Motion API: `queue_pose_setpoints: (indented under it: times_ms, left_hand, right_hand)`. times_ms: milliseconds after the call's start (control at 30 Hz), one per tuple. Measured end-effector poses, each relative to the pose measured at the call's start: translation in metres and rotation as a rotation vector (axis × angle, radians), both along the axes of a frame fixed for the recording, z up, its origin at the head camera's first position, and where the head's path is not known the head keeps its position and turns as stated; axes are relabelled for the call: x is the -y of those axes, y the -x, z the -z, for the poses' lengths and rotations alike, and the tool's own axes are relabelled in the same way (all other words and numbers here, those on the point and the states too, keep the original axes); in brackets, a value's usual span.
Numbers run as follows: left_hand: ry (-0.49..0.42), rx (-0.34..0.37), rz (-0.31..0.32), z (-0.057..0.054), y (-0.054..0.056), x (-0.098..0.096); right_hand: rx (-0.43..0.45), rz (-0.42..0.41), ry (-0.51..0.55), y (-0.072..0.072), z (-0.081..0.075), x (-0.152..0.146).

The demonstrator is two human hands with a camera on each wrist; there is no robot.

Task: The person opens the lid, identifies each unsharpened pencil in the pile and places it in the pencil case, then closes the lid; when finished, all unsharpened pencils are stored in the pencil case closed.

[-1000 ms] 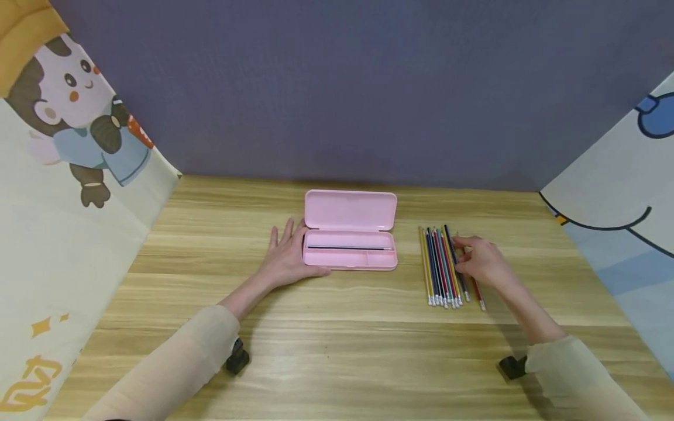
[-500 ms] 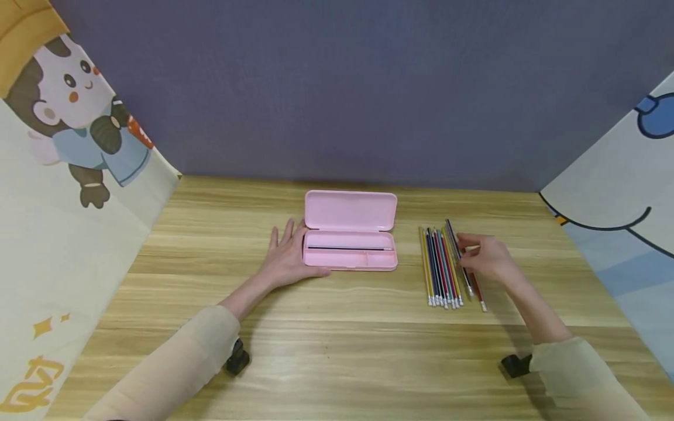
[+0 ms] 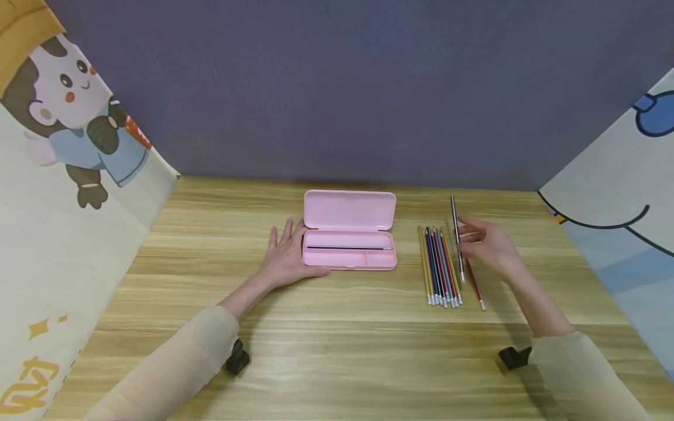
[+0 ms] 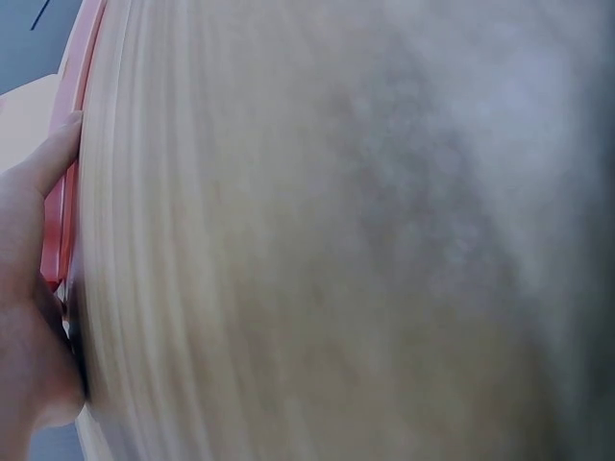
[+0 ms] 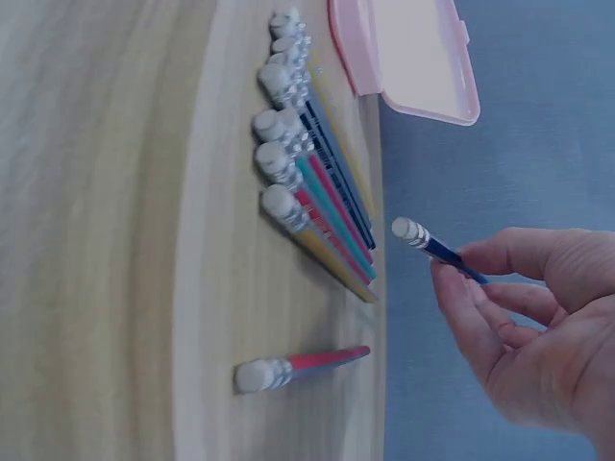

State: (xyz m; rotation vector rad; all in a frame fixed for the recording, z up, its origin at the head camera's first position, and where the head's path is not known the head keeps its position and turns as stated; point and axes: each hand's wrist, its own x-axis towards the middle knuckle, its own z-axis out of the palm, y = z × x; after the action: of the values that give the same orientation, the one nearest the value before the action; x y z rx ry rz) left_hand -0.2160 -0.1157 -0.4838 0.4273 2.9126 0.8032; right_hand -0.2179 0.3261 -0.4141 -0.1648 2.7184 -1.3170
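Note:
My right hand (image 3: 491, 245) pinches a dark blue pencil (image 3: 454, 211) between thumb and fingers. In the right wrist view that pencil (image 5: 440, 251) is raised off the table, its white eraser pointing away from the palm. Just left of it lies a row of several coloured pencils (image 3: 441, 266), erasers toward me. A lone red pencil (image 3: 475, 285) lies below the right hand. The pink pencil case (image 3: 337, 258) stands open with one dark pencil (image 3: 347, 248) in its long compartment. My left hand (image 3: 286, 260) rests against the case's left end, fingers spread, thumb along the front edge.
The case's raised lid (image 3: 350, 210) leans back behind its tray. A grey-blue panel (image 3: 347, 93) closes off the table's (image 3: 326, 339) far edge. Printed cartoon panels stand at both sides. A small black device (image 3: 238, 358) sits at each sleeve cuff.
My right hand has drawn the dark blue pencil away from the row and lifted it upward, away from me. The red pencil stays on the table. My left hand and the case hold still.

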Motion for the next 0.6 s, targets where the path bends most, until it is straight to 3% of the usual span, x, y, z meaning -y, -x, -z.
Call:
queue_pose_setpoints:
  times_ms: [133,600]
  left_hand:
    - [0.001,-0.008,0.004,0.000,0.000,0.000]
    - [0.002,-0.013,0.020,-0.003,-0.002,0.000]
  right_hand:
    - [-0.063,0.024,0.048,0.001,-0.006,0.006]
    - [-0.152,0.077,0.215,0.013,-0.027,0.038]
